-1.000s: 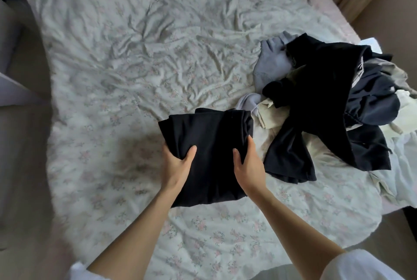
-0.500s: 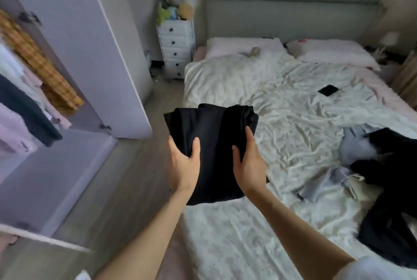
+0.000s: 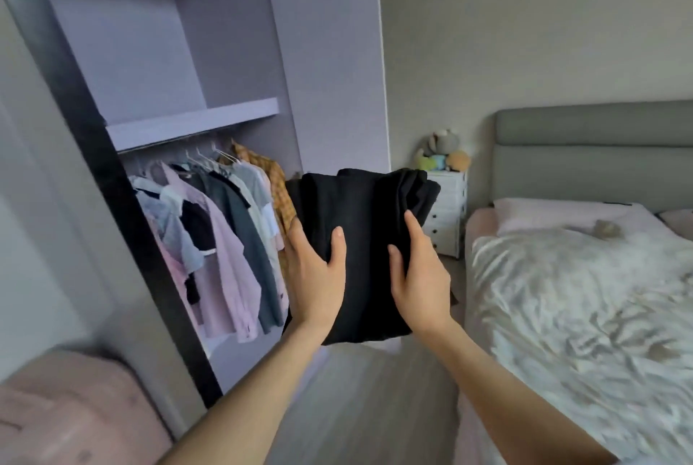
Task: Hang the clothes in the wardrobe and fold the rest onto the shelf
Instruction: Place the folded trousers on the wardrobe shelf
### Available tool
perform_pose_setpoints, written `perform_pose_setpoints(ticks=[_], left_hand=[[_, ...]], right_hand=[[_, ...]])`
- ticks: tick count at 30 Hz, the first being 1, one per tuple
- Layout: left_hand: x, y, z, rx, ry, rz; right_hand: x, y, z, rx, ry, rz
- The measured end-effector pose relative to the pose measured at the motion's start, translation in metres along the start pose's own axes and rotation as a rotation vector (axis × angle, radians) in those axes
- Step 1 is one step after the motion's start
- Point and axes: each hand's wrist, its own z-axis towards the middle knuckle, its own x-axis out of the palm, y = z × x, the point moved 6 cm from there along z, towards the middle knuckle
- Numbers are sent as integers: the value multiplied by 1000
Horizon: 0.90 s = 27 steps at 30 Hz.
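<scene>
Far left: pink suitcase [image 3: 71, 416], blurred, low in the corner. Next, open wardrobe [image 3: 157, 52] with a bare shelf [image 3: 191, 123] above a rail of hanging shirts [image 3: 221, 239], pink, grey, dark and one orange check, all on hangers. In the middle, held up in front of the wardrobe opening: folded black garment [image 3: 360, 247], a thick squared bundle, long axis running roughly away from the body, folded edge stacked at its upper right. Left hand [image 3: 315, 277] gripping the bundle's near left side, thumb curled over the top face, fingers hidden under it. Right hand [image 3: 420, 277] gripping the near right side likewise, thumb and forefinger on top, the rest out of sight below. Shelf up and to the left of the bundle, well above both hands, so likely a lift and reach leftward, with the left hand nearer the opening. Further right: white drawer chest [image 3: 448, 217] with soft toys [image 3: 442, 153] on top, then grey headboard [image 3: 592, 149] and rumpled bed [image 3: 585, 307]. No brand, label or legible writing anywhere.
</scene>
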Motion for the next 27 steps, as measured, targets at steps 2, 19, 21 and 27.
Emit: perform_pose_setpoints(ticks=[2, 19, 21, 27], left_hand=[[-8, 0, 25, 0, -45, -40], [46, 35, 335, 105, -489, -155], [51, 41, 379, 142, -524, -165], [1, 86, 487, 175, -664, -46]], right_hand=[[14, 14, 23, -48, -17, 13], [224, 34, 312, -352, -102, 211], [253, 41, 350, -395, -111, 259], [358, 93, 424, -492, -64, 497]])
